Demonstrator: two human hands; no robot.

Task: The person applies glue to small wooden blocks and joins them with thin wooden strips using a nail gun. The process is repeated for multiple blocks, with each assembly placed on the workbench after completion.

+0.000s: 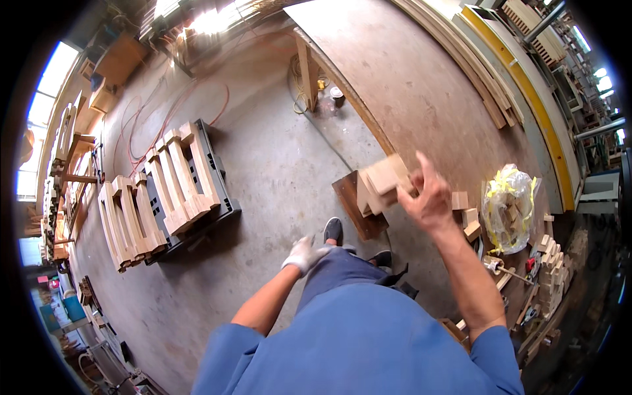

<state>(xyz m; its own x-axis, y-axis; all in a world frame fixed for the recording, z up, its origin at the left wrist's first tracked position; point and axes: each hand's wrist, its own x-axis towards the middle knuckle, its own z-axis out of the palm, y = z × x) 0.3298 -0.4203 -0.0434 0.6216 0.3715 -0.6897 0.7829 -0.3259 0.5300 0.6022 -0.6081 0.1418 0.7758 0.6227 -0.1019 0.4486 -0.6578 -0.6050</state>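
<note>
My right hand (431,197), bare, is over the corner of the large workbench. One finger points up while the thumb and other fingers close on the edge of a pale wooden block (387,175), blurred by motion. Under that block, another light wood piece (364,196) and a dark brown board (352,201) jut out past the bench edge. In a white work glove, my left hand (305,255) lies against my thigh, fingers extended and holding nothing.
Right of my right hand are small wood blocks (471,224) and a clear plastic bag (510,209) with yellow edging. Long boards (461,66) lie along the bench (408,72). On the left, slatted wooden frames (181,178) rest on a black pallet (227,205). Hoses (178,105) cross the floor.
</note>
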